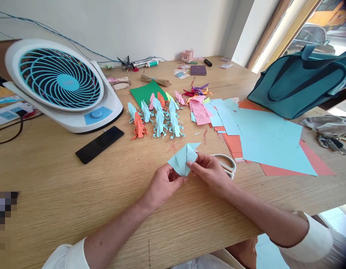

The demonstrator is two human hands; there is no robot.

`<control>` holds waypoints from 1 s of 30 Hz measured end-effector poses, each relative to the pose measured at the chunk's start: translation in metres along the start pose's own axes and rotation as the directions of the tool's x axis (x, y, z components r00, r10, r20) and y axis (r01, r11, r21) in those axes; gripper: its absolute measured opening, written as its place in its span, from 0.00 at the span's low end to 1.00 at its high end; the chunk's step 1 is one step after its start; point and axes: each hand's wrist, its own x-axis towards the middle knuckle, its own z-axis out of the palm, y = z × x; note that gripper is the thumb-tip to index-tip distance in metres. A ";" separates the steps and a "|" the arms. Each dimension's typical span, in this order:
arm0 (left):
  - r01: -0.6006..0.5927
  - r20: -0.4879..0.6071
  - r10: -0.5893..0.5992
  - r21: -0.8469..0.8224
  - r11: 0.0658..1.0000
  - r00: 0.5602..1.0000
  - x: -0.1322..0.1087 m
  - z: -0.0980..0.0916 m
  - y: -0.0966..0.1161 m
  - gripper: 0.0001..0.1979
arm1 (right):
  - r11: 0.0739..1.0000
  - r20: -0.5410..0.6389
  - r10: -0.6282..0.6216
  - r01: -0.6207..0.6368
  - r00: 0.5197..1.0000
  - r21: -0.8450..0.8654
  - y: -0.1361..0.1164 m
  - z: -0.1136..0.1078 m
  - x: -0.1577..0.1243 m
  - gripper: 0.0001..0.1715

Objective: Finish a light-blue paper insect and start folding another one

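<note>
A light blue folded paper (pixel 180 160) is held between both hands just above the wooden table. My left hand (pixel 165 184) pinches its lower left edge, thumb in front and fingers behind. My right hand (pixel 208 168) grips its right side, with the thumb pressed on the front near the middle crease. White-handled scissors (pixel 227 164) lie behind my right hand, their blades hidden by it. Beyond the hands stand several folded paper figures with curled legs, mostly light blue (pixel 159 125), with an orange one (pixel 139 126) at the front left.
A white fan (pixel 105 93) and black phone (pixel 100 144) are at left. Light blue sheets (pixel 269 138) over orange ones (pixel 266 170) lie at right, near a teal bag (pixel 299 84) and keys (pixel 332 144). Behind the figures are a green sheet (pixel 139 93) and a stick bundle (pixel 156 79).
</note>
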 end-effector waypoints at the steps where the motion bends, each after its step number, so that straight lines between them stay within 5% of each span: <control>1: 0.007 0.000 -0.007 0.016 1.000 1.000 0.000 0.000 -0.001 0.16 | 1.000 -0.002 0.004 -0.004 1.000 0.020 0.000 -0.001 0.000 0.24; 11: 0.066 0.013 -0.067 0.060 0.996 0.998 0.000 -0.001 0.001 0.15 | 1.000 0.005 0.015 -0.015 1.000 0.020 -0.001 -0.006 -0.002 0.26; 16: 0.065 0.063 -0.062 -0.041 0.997 0.996 0.000 -0.007 0.013 0.25 | 1.000 -0.022 0.006 -0.007 1.000 -0.021 -0.004 -0.007 -0.003 0.27; 23: -0.012 -0.011 0.013 0.081 0.997 1.000 0.000 -0.016 0.025 0.17 | 0.976 0.156 -0.003 0.037 0.988 -0.214 -0.007 -0.010 -0.003 0.28; 30: -0.015 0.060 0.009 0.100 0.995 0.998 0.003 -0.014 0.018 0.18 | 0.946 0.084 -0.029 0.055 0.996 -0.321 -0.007 -0.011 -0.002 0.29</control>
